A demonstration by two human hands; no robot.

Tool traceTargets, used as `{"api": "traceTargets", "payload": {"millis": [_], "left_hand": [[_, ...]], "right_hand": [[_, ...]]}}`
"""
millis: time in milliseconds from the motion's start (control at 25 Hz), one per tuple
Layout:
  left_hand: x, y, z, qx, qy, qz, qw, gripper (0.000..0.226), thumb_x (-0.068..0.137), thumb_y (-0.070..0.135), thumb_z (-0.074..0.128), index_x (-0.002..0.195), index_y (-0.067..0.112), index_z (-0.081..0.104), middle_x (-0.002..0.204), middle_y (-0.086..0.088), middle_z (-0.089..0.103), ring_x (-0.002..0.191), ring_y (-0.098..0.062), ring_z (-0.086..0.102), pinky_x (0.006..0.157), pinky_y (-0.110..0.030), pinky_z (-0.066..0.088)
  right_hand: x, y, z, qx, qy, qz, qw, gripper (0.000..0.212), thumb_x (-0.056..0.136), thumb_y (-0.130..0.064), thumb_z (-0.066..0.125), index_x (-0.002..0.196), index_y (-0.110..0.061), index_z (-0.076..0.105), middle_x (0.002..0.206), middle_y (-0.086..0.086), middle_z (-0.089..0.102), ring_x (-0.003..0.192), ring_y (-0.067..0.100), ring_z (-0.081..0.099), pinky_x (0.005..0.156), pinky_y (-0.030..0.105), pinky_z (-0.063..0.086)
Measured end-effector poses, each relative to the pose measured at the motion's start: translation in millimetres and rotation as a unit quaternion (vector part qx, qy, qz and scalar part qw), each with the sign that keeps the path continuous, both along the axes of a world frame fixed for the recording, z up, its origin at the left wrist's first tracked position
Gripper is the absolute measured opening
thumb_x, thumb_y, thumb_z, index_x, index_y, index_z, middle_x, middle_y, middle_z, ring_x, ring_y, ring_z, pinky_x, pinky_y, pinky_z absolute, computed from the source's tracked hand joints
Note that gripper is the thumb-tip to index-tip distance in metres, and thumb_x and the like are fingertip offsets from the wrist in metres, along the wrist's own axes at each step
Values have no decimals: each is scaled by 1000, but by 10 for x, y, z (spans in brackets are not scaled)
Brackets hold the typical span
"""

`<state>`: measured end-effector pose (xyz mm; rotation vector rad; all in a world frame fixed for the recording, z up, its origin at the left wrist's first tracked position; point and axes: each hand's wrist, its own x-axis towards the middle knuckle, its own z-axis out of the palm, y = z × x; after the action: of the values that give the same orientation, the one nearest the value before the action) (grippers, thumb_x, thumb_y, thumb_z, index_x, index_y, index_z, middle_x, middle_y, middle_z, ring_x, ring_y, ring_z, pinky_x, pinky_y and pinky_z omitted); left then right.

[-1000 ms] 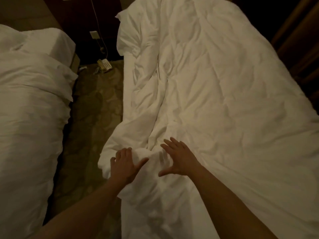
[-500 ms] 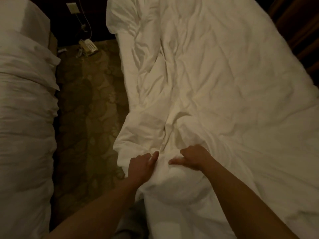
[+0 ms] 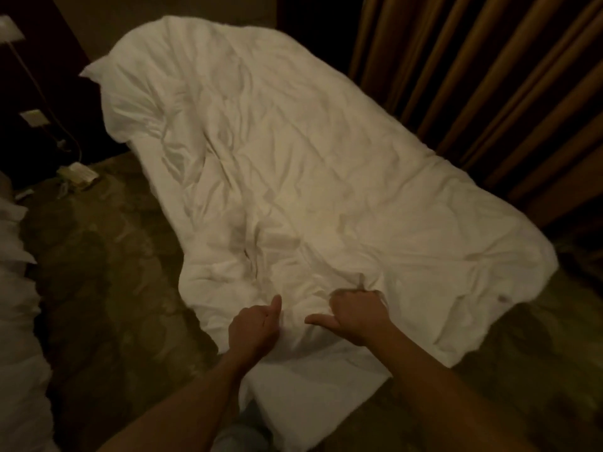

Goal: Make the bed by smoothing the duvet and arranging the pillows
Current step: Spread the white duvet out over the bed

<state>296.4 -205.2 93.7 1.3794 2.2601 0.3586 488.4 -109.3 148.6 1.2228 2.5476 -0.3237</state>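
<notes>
A white, wrinkled duvet (image 3: 310, 177) covers the whole bed, running from the head end at upper left to the foot end near me. My left hand (image 3: 253, 327) grips a bunch of duvet at the foot end, thumb pointing up. A little to its right, my right hand (image 3: 357, 316) also grips the duvet, fingers curled into the fabric and thumb stuck out to the left. A bulge at the head end (image 3: 130, 86) may be a pillow under the cover; no bare pillow shows.
Brown curtains (image 3: 483, 93) hang close along the bed's right side. Patterned carpet (image 3: 104, 272) fills the aisle on the left, with a telephone (image 3: 76, 174) and cord on the floor. A second white bed (image 3: 16, 321) edges the left.
Both hands went from lying flat and open on the duvet to gripping it. The duvet's foot end has been drawn toward me, and the view has pulled back and swung right.
</notes>
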Motion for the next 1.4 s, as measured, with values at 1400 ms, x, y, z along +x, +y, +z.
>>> {"api": "traceTargets", "payload": {"millis": [1400], "left_hand": [[712, 900, 621, 194, -16, -500, 844, 73, 88, 80, 6, 51, 24, 35, 52, -4, 56, 58, -31, 61, 54, -33, 33]], "right_hand": [[901, -1562, 491, 9, 54, -474, 879, 111, 47, -103, -11, 86, -26, 58, 86, -4, 64, 80, 16, 59, 79, 33, 46]]}}
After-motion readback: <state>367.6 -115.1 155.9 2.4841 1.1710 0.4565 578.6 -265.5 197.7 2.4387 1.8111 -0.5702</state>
